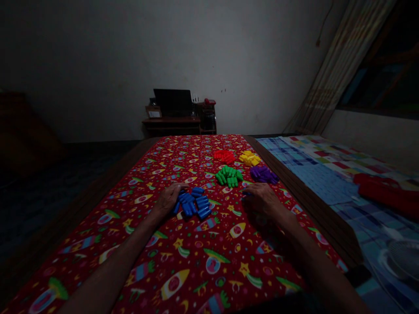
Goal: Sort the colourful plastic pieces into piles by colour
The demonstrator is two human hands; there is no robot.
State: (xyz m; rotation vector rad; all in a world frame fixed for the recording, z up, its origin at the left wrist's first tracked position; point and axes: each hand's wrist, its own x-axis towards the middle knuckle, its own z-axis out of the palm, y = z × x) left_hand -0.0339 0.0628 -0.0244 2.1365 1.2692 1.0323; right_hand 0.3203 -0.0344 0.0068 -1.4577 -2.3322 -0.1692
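Observation:
Small rounded blue plastic pieces [188, 203] lie in a loose pile on the red patterned cloth [209, 244]. My left hand [168, 198] curves around the pile's left side, its fingers extended over the edge and touching it. To the right of the pile, my right hand [262, 196] is low over the cloth, fingers closed on what looks like one blue piece [248, 194], mostly hidden. Beyond my hands are separate piles of similar pieces: green [229, 176], purple [264, 174], red [224, 156] and yellow [250, 158].
The cloth covers a long table with dark brown edges [307, 213]. On the right is a bed [330, 183] with checked covers, a red item [386, 192] and a small fan [404, 257]. A desk [172, 123] with a dark monitor [173, 102] stands against the far wall.

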